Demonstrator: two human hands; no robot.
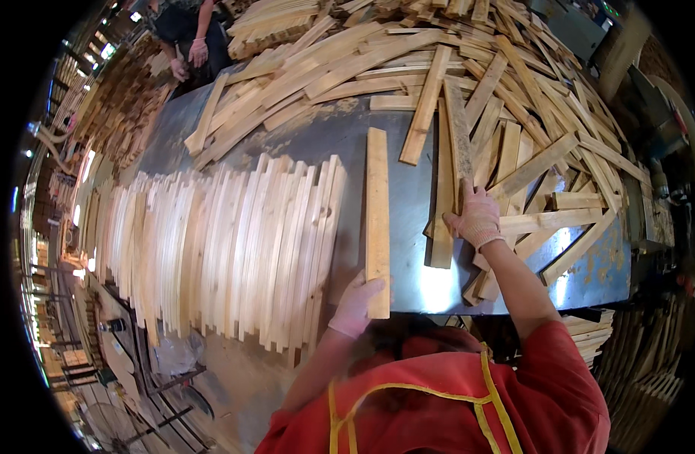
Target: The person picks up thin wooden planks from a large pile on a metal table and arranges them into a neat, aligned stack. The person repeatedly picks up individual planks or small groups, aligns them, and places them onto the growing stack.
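My left hand (357, 305), in a pale glove, is closed round the near end of a wooden slat (378, 212). The slat points away from me along the metal table, just right of a row of stacked slats. My right hand (477, 216), gloved too, grips the near end of a darker, rough-faced slat (457, 132) at the left side of the loose pile. Its fingertips are partly hidden. Beside it, a lighter slat (441, 242) lies lengthwise on the table.
Upright slats stand side by side in a long row (234, 250) on the left. Jumbled slats (529, 98) cover the table's far and right parts. The metal tabletop (412, 250) shows between. At the far left another person (189, 34) stands with gloved hands low.
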